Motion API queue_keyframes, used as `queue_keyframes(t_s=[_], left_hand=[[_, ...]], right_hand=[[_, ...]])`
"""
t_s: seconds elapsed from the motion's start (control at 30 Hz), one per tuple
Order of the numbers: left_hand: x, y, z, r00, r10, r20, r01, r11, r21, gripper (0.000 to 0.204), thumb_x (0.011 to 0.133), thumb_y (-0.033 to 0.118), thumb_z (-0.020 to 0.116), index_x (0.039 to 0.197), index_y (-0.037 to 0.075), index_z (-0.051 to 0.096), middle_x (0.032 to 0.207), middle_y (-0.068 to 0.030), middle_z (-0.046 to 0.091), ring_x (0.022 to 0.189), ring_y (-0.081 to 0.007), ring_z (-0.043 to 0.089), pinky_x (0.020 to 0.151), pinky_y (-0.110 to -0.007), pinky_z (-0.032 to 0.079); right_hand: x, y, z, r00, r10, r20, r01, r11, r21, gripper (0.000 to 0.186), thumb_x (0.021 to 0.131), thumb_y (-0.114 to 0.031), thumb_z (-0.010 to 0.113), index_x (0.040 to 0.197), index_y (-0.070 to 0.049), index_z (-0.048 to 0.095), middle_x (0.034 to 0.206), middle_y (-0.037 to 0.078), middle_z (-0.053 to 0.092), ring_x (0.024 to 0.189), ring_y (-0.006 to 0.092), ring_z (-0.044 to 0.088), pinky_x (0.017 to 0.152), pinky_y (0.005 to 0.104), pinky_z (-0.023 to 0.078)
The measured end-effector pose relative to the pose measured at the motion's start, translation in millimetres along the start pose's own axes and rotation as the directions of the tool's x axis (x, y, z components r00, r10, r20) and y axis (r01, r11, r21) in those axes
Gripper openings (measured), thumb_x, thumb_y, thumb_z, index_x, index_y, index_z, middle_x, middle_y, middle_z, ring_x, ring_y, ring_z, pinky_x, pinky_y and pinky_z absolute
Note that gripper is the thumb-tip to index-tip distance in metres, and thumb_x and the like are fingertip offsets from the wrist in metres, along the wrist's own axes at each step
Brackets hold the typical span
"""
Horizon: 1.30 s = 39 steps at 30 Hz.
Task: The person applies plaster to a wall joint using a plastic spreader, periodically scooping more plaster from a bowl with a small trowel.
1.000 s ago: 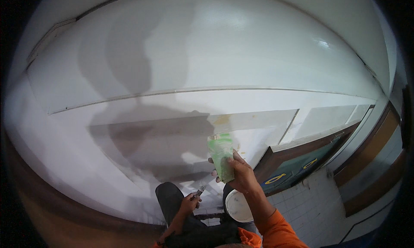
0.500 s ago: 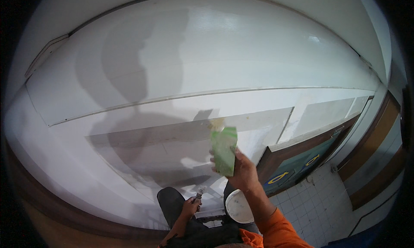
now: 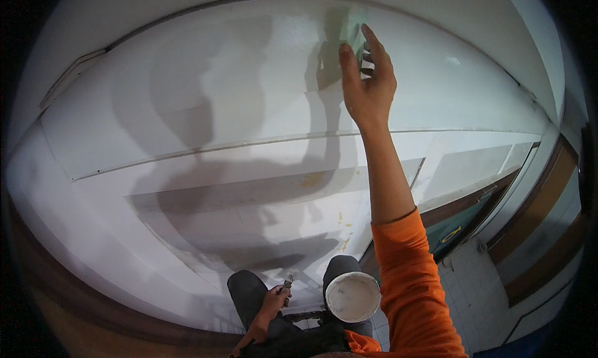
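Note:
High on the white wall panel [image 3: 411,96], my right hand [image 3: 372,90] is closed round a flat, pale green putty spreader [image 3: 354,31], its arm stretched up. The spreader lies at or very near the panel's surface; whether it touches cannot be told. Down by my knees, my left hand [image 3: 273,300] grips a small putty knife [image 3: 288,281] with a dark handle and a whitish, smeared blade. A white bucket [image 3: 352,320] holding off-white putty stands by my right knee.
Ochre patches [image 3: 313,179] mark the lower wall, below a long horizontal seam [image 3: 249,144]. At the right are a brown-framed green door [image 3: 458,224], a white tiled floor [image 3: 476,283] and a brown-and-grey panel [image 3: 536,215]. My shadow falls across the wall.
My right hand has swung up and away with the spreader, from in front of the lower wall to high on the panel. The bucket now shows fully. My left hand stays put.

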<state>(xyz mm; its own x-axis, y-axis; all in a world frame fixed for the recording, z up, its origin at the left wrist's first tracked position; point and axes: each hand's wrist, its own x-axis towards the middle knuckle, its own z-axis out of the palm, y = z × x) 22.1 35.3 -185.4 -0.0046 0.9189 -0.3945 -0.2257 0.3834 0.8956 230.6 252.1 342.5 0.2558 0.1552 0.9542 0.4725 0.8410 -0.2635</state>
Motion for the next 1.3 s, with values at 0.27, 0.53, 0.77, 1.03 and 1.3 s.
queue_keyframes(t_s=[0.27, 0.53, 0.77, 1.03, 1.3], left_hand=[[-7, 12, 2, 1.0, -0.008, -0.021, 0.01, 0.996, 0.085, 0.019, 0.097, 0.018, 0.064, 0.107, 0.002, 0.064, 0.082, -0.0023, 0.063, 0.062, -0.0104, 0.055, 0.057, -0.027, 0.044], [0, -1, -1, 1.0, -0.021, 0.022, 0.02, 0.999, 0.048, 0.024, 0.1, 0.024, 0.062, 0.111, 0.003, 0.064, 0.085, -0.0005, 0.061, 0.066, -0.0096, 0.051, 0.058, -0.029, 0.042], [-6, 8, 3, 0.999, -0.035, 0.017, 0.034, 0.997, 0.064, 0.019, 0.098, 0.019, 0.062, 0.108, 0.003, 0.063, 0.084, -0.0012, 0.062, 0.063, -0.0091, 0.054, 0.057, -0.026, 0.044], [-7, 9, 1, 0.999, -0.035, 0.03, 0.033, 0.997, 0.075, 0.02, 0.097, 0.02, 0.063, 0.108, 0.003, 0.063, 0.084, -0.0013, 0.062, 0.064, -0.0092, 0.054, 0.058, -0.026, 0.044], [-5, 5, 2, 0.999, -0.022, 0.044, 0.019, 0.998, 0.065, 0.019, 0.097, 0.019, 0.063, 0.105, 0.002, 0.062, 0.084, -0.0019, 0.062, 0.064, -0.0093, 0.053, 0.058, -0.026, 0.043]], right_hand=[[15, 6, 27, 0.977, -0.202, -0.066, 0.165, 0.917, -0.364, 0.055, 0.087, -0.039, 0.072, 0.135, -0.015, 0.061, 0.121, 0.024, 0.055, 0.111, 0.0366, 0.052, 0.088, 0.0458, 0.052], [13, -9, 39, 0.986, -0.138, -0.088, 0.101, 0.935, -0.339, 0.054, 0.086, -0.039, 0.073, 0.134, -0.017, 0.062, 0.123, 0.026, 0.052, 0.112, 0.0385, 0.051, 0.087, 0.047, 0.053], [16, -12, 48, 0.983, -0.157, -0.094, 0.109, 0.913, -0.393, 0.054, 0.086, -0.037, 0.074, 0.133, -0.014, 0.063, 0.12, 0.029, 0.051, 0.111, 0.0413, 0.05, 0.083, 0.0462, 0.053], [18, -15, 50, 0.978, -0.19, -0.085, 0.13, 0.877, -0.463, 0.055, 0.085, -0.037, 0.074, 0.132, -0.013, 0.063, 0.114, 0.029, 0.052, 0.108, 0.041, 0.051, 0.077, 0.0453, 0.054], [26, -28, 40, 0.987, -0.163, -0.008, 0.137, 0.855, -0.501, 0.054, 0.082, -0.036, 0.075, 0.127, -0.009, 0.065, 0.108, 0.028, 0.054, 0.103, 0.0406, 0.054, 0.07, 0.0467, 0.056]])
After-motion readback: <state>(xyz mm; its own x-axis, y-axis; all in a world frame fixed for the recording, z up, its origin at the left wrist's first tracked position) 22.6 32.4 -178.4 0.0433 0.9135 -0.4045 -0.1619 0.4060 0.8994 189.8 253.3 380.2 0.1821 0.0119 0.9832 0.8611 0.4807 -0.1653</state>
